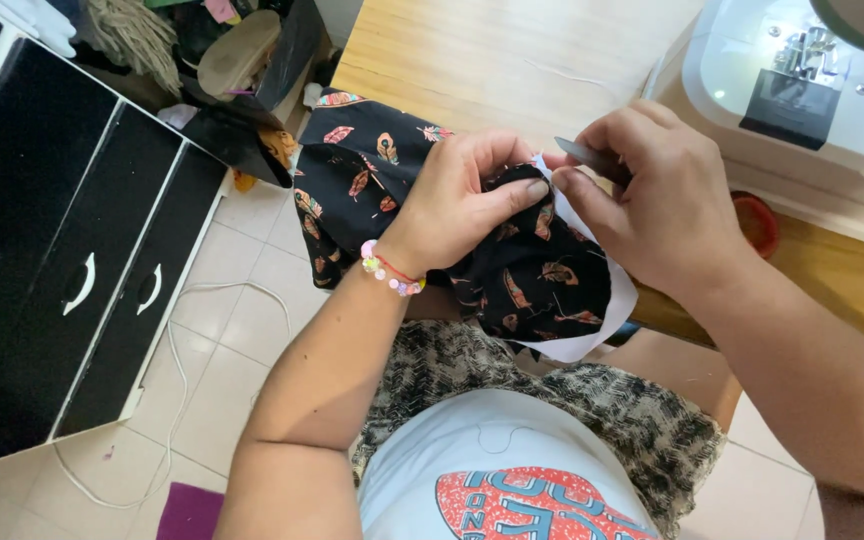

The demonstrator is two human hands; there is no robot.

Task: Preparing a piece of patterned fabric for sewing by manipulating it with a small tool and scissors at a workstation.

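A black fabric (352, 170) printed with orange feathers hangs over the near edge of a wooden table (472, 60). It has a white lining (607, 310) along its right edge. My left hand (462, 200), with a bead bracelet at the wrist, pinches the bunched fabric near the top. My right hand (652, 200) holds a small dark pointed metal tool (580, 152) between thumb and fingers, and its tip meets the fabric edge where both hands come together.
A white sewing machine (812, 80) stands on the table at the upper right. A small red round object (757, 222) lies beside it. A black drawer cabinet (62, 250) stands at the left on a tiled floor with a white cable (177, 380).
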